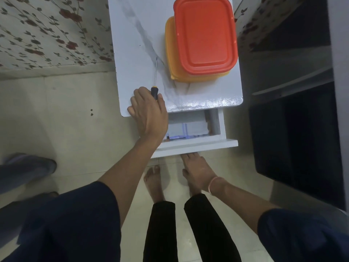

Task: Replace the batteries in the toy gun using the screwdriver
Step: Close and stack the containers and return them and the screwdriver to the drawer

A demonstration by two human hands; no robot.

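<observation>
Item: screwdriver [155, 79], black handle with a yellow collar, thin steel shaft
Location: lying on the white desk [136, 44], handle under the left fingers [137, 93], shaft pointing straight away from them
Left hand [149, 110]: laid over the handle, which sits pinched between thumb and forefinger; the other fingers are spread on the desk's near corner
Right hand [198, 173]: low at the front of the open drawer [196, 144]; its fingertips are hidden under the front panel, so I cannot tell if they are curled or straight
Beyond the left fingers, to their right: a red-lidded container [205, 35] stacked on a yellow container [175, 72], just beside the shaft tip
Between the two hands: papers [188, 127] in the drawer
Toy gun and batteries: not in view
Step in hand (judgement): securing the tool, with the task barely begun
Handling advice: wrap all the fingers round the thick part of the handle instead of pinching it, since a round handle is likely to roll; lift the shaft clear of the yellow container before turning; keep the tip pointing away from the body; mind the open drawer at knee height when stepping off to find the toy gun
</observation>
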